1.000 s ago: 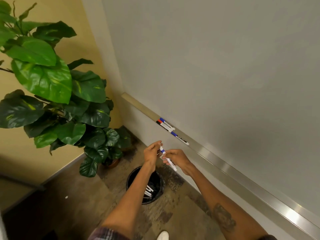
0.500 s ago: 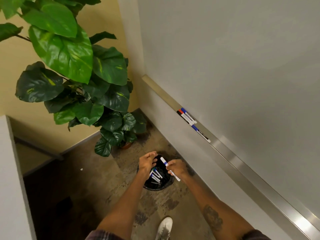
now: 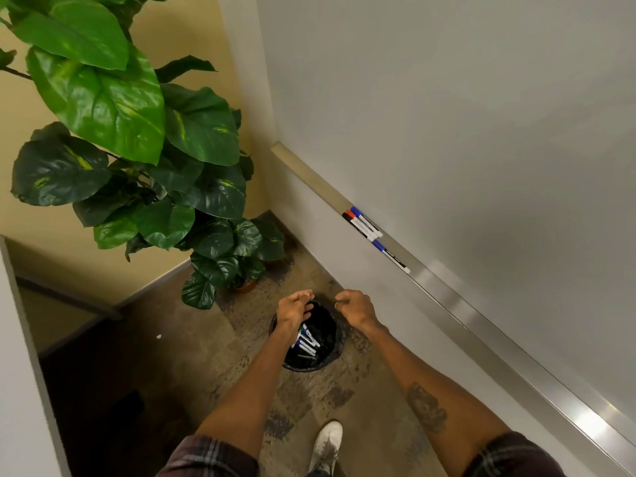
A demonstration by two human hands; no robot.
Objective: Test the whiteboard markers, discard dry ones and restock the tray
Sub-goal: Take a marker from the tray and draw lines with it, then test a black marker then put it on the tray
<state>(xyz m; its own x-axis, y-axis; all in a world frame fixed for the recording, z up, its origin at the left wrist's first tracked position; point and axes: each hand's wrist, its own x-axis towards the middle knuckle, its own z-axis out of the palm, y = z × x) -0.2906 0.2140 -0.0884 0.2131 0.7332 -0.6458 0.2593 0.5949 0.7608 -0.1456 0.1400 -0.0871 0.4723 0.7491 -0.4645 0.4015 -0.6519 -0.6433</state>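
A round black bin (image 3: 330, 356) stands on the floor below the whiteboard, with several discarded markers (image 3: 307, 342) lying inside. My left hand (image 3: 293, 312) hangs over the bin's left rim, fingers loose and holding nothing. Over the bin's right rim is my right hand (image 3: 356, 309), its fingers curled and empty. The metal marker tray (image 3: 447, 294) runs along the whiteboard's lower edge. On it lie three capped markers side by side (image 3: 363, 223) and one blue-capped marker (image 3: 390, 254) further right.
A large potted plant (image 3: 144, 160) fills the corner to the left, its pot (image 3: 246, 285) close behind the bin. The whiteboard (image 3: 464, 115) covers the wall on the right. My white shoe (image 3: 327, 444) stands on the stained floor near the bin. A grey partition (image 3: 20, 373) stands at the far left.
The blue-capped marker that my right hand held is gone from it and both hands are now empty over the bin. The view has tilted further down toward the bin.
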